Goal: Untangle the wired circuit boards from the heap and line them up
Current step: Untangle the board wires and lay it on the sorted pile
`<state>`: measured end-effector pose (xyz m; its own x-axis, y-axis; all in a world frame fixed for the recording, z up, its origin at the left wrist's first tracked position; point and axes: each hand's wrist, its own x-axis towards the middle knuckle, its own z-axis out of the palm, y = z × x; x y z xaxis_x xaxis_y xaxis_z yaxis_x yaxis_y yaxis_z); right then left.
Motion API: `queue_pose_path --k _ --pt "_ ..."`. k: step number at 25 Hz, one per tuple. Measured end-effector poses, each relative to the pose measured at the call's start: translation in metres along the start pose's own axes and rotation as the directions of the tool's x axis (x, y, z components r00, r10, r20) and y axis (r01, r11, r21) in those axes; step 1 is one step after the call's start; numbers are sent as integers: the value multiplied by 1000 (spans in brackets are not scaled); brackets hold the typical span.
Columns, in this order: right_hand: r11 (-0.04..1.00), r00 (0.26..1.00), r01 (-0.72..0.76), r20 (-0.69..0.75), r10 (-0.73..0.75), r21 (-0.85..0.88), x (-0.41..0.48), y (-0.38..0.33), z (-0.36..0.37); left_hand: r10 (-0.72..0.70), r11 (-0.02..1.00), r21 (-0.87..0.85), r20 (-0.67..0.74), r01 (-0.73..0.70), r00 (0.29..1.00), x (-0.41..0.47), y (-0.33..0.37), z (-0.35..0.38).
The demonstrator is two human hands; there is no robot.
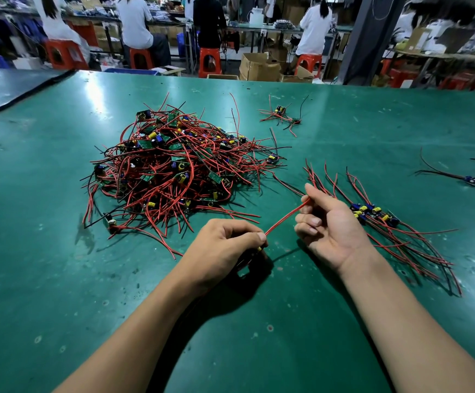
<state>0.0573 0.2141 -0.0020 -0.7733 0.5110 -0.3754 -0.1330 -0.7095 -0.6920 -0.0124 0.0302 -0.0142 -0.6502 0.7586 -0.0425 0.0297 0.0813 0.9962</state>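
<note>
A big heap of small green circuit boards with red and black wires [174, 168] lies on the green table mat [60, 251], left of centre. To the right, several boards [373, 212] lie side by side in a row, their wires fanned out. My left hand [225, 251] grips one board, mostly hidden under the fingers. A red wire [285, 217] runs taut from it up to my right hand [327, 225], which pinches its far end between thumb and forefinger.
A few loose wired boards lie at the back [281, 113] and far right [470, 179]. A black mat edge [18, 97] crosses the far left corner. Beyond the table, people sit on red stools [209, 62] among cardboard boxes.
</note>
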Motion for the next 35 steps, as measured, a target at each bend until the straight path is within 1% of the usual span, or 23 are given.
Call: queue_pose_path --k 2,4,8,14,16,17,18,19,21,22,23,25,28,29,30,33,35 --pt "990 996 86 8 -86 -110 -1 1 0 11 1000 4 -25 -11 1000 0 0 1" --pt "975 989 146 38 -142 -168 -1 2 1 4 1000 -19 -56 -5 998 1 1 2" --pt "943 973 230 95 -213 -240 -1 5 1 -49 987 -160 -126 28 991 4 3 3" --pt "927 970 242 96 -224 -285 3 8 -2 -111 938 -342 -144 56 983 7 12 -1" --pt "910 972 235 90 -217 -343 2 11 -2 -142 910 -408 -138 75 980 8 14 -3" --pt "884 968 252 98 -232 -394 1 13 -1 -150 898 -433 -132 79 980 8 14 -4" --pt "834 952 305 134 -275 -460 -1 15 -1 -150 885 -460 -122 78 981 8 15 -6" --pt "742 920 391 199 -338 -545 -3 18 -2 -140 866 -496 -109 68 984 8 15 -7" --pt "448 815 563 378 -438 -694 -8 23 -1 -96 825 -564 -88 29 991 7 15 -9" --pt "342 780 605 449 -436 -719 -9 25 -1 -74 814 -581 -86 10 994 6 15 -10" --pt "297 773 615 483 -411 -731 -11 29 0 -60 809 -587 -86 -2 994 6 15 -10" --pt "320 788 606 497 -363 -728 -16 36 4 -55 801 -599 -92 -12 994 5 15 -8" --pt "313 755 644 515 -406 -698 -21 40 7 -78 807 -591 -123 -10 989 6 14 -6" --pt "334 746 656 517 -420 -677 -23 38 8 -84 814 -580 -131 -7 988 6 13 -5" --pt "386 750 657 509 -422 -648 -24 37 9 -87 819 -573 -138 -8 987 6 13 -4" --pt "618 808 586 442 -390 -524 -22 34 14 -86 815 -579 -161 -24 983 5 10 -3" --pt "813 874 445 381 -303 -375 -21 33 18 -71 818 -574 -161 -35 984 4 9 -1"
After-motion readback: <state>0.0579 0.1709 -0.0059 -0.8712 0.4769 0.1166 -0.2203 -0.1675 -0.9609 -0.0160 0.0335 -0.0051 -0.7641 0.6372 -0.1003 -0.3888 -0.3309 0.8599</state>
